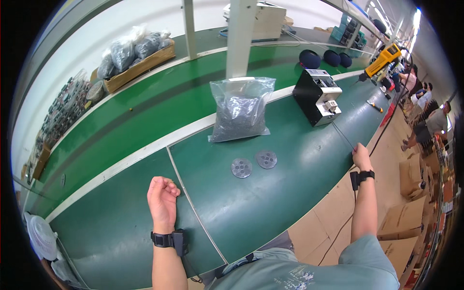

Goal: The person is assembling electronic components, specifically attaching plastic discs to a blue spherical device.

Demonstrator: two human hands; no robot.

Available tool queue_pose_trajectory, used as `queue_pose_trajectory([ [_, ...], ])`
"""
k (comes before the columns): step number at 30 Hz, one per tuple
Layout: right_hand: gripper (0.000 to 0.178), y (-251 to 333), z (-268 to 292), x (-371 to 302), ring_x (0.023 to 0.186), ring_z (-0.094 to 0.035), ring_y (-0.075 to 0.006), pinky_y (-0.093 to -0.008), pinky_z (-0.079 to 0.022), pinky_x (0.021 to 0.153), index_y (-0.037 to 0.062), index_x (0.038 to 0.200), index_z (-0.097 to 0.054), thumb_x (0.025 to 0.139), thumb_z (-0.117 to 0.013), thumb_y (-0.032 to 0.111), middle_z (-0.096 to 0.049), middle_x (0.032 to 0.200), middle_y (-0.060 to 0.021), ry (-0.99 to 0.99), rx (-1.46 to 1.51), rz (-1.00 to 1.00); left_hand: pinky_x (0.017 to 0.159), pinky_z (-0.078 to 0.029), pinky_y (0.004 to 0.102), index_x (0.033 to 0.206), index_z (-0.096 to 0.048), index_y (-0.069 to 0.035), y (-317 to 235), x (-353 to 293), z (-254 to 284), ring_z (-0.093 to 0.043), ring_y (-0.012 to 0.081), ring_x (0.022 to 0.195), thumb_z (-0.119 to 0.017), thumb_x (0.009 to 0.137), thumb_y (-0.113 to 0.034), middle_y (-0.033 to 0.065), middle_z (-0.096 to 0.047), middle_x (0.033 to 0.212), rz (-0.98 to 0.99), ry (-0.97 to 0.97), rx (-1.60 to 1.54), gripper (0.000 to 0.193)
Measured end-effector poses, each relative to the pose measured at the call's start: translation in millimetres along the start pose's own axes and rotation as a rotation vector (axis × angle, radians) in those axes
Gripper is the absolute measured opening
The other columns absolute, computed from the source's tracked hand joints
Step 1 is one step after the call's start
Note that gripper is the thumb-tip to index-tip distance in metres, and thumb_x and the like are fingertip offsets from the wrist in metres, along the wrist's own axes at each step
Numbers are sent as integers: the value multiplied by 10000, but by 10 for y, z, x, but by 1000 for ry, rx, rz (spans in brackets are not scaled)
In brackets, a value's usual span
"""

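Observation:
My left hand point(163, 198) rests on the green bench left of a seam, fingers loosely curled and nothing showing in them. At the bench's right edge my right hand point(361, 157) is closed around the end of a thin dark cable point(343, 135). That cable runs to a black and silver box-shaped machine point(317, 97). Two flat grey discs with holes, a left one point(241, 167) and a right one point(266, 159), lie side by side between my hands. Behind them a clear plastic bag point(240, 113) full of small dark grey parts stands upright.
A green conveyor belt point(159, 104) runs behind the bench, with a metal post point(240, 38) beyond the bag. Far left are a cardboard tray of bags point(140, 65) and a white fan point(41, 237). A yellow power tool point(382, 60) hangs at right. Cardboard boxes point(401, 217) and people are beyond.

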State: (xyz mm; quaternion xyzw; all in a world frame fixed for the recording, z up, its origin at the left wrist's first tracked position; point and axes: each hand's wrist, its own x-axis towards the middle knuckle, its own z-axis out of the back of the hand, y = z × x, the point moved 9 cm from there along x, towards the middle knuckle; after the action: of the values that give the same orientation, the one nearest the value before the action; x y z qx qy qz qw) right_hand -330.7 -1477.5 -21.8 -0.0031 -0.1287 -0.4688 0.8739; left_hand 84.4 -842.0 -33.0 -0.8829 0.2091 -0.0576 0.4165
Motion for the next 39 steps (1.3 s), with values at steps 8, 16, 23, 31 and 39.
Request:
queue_pose_trajectory([
  [8, 238, 1917, 987, -572, 909, -679, -349, -397, -551, 739, -24, 1066, -578, 858, -677, 36, -668, 1086, -203, 0, 197, 209, 681, -470, 300, 936, -578, -95, 50, -15, 69, -573, 130, 791, -608, 991, -191, 23, -588, 846, 23, -41, 10, 115],
  [16, 130, 5161, 578, -1857, 658, -673, -187, -296, -545, 548, -5, 966, -595, 973, -647, 113, -683, 833, -127, 1104, 1615, 563, 708, -486, 299, 931, -586, -98, 113, 46, 56, -597, 139, 780, -615, 999, -218, 38, -635, 848, 61, -1, -6, 141],
  [23, 96, 5815, -172, -2422, 619, -619, -102, -235, -491, 522, 27, 946, -591, 966, -665, 85, -652, 794, -58, 1328, 1535, 499, 662, -528, 290, 984, -631, -98, -759, 112, 597, -640, 143, 735, -609, 991, -252, 49, -689, 882, 157, -96, 266, 156],
  [31, 66, 5745, -331, -2425, 610, -608, -75, -217, -489, 529, 19, 945, -599, 975, -643, 58, -648, 784, -47, 1334, 1441, 416, 784, -560, 403, 1065, -726, -27, -3870, 799, 2915, -716, 243, 907, -672, 864, -350, 150, -740, 1054, 611, -787, 1943, 384],
  [39, 88, 5754, -340, -2321, 608, -653, -131, -258, -548, 525, -11, 895, -561, 980, -580, -4, -676, 784, -118, 1267, 1549, 294, 1024, -480, 420, 1277, -581, 3, -4449, 1274, 4215, -605, 355, 1212, -845, 739, -404, 238, -643, 1278, 126, -867, 1968, 724],
])
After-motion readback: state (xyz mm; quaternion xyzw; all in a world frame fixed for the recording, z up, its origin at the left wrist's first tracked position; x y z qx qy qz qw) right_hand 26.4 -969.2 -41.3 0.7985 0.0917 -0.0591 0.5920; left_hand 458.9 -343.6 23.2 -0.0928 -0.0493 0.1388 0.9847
